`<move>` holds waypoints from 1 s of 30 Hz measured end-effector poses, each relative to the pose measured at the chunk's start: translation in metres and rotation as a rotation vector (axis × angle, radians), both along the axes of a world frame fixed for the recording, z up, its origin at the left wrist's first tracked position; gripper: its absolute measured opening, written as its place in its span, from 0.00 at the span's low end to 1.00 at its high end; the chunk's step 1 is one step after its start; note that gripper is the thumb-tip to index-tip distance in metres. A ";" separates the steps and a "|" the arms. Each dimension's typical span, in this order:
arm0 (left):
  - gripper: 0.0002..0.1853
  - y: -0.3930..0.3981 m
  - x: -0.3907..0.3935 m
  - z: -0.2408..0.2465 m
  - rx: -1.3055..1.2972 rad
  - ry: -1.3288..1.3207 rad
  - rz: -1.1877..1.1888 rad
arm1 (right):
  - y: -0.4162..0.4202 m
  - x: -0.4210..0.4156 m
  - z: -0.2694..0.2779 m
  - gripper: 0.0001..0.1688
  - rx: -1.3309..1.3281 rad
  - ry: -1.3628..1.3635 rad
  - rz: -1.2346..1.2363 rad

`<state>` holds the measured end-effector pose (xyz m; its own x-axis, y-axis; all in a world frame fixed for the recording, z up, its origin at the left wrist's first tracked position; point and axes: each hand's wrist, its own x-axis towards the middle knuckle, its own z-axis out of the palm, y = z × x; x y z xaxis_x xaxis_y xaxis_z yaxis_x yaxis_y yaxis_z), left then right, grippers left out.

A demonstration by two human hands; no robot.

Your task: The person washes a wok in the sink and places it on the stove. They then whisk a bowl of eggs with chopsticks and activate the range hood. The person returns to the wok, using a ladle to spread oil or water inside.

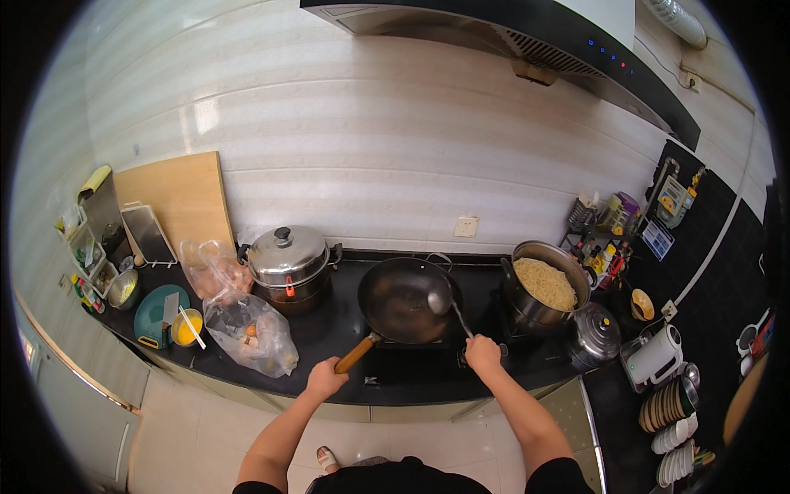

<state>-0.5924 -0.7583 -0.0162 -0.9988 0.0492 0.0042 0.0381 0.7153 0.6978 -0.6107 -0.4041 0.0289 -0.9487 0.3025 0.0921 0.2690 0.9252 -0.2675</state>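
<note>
My left hand (326,378) is closed around the wooden handle of a dark wok (401,302), which sits over the stove in front of me. A metal ladle (440,301) is gripped by its handle in my right hand (483,354), with its bowl inside the right part of the wok. No food can be made out in the wok. Right of it stands a steel pot (524,309) holding pale noodles (543,284). To its left is a lidded steamer pot (289,256).
Plastic bags (250,339), one with eggshells, lie left of the wok near a bowl of beaten egg (187,327) with chopsticks, and a cleaver (171,309) on a green board (148,309). A lidded pot (595,333) and white kettle (655,355) stand right. A range hood (494,37) hangs above.
</note>
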 end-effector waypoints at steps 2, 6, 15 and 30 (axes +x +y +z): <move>0.18 -0.007 -0.007 -0.002 -0.023 0.085 0.012 | -0.002 0.005 0.002 0.18 -0.039 0.000 0.075; 0.20 -0.010 -0.012 0.005 -0.045 0.037 0.016 | -0.006 0.000 0.004 0.17 -0.016 0.044 0.101; 0.20 0.000 -0.001 0.015 -0.043 0.016 0.004 | -0.014 -0.009 -0.003 0.17 0.017 0.080 0.159; 0.21 0.000 -0.002 0.005 -0.023 -0.005 -0.014 | 0.016 -0.013 0.001 0.13 0.244 0.169 0.147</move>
